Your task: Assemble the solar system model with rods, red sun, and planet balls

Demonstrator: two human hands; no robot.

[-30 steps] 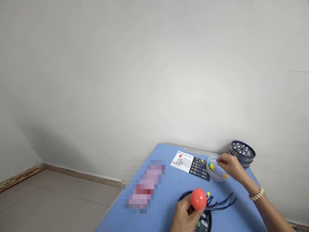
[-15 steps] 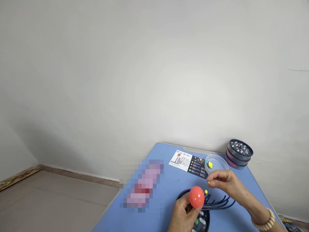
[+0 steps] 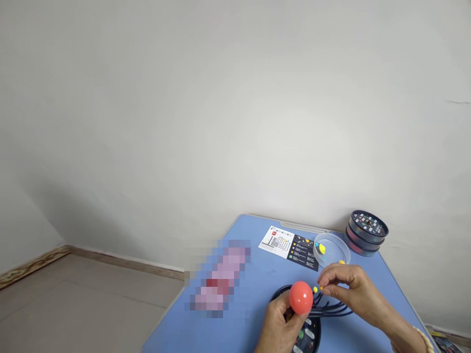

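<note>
My left hand is closed around the stem under a red-orange ball that stands on a round black base. Thin dark arms fan out to the right of the ball. My right hand pinches a tiny yellow bead just above those arms, right of the ball. Another small yellow bead sits beside the ball.
A clear shallow dish holding small yellow and blue pieces lies behind my right hand. An instruction sheet lies left of it on the blue table. Stacked round black tins stand at the far right corner near the wall.
My right hand left the clear dish with a small yellow bead and came down toward the dark arms beside the red ball. My left hand stayed on the stem.
</note>
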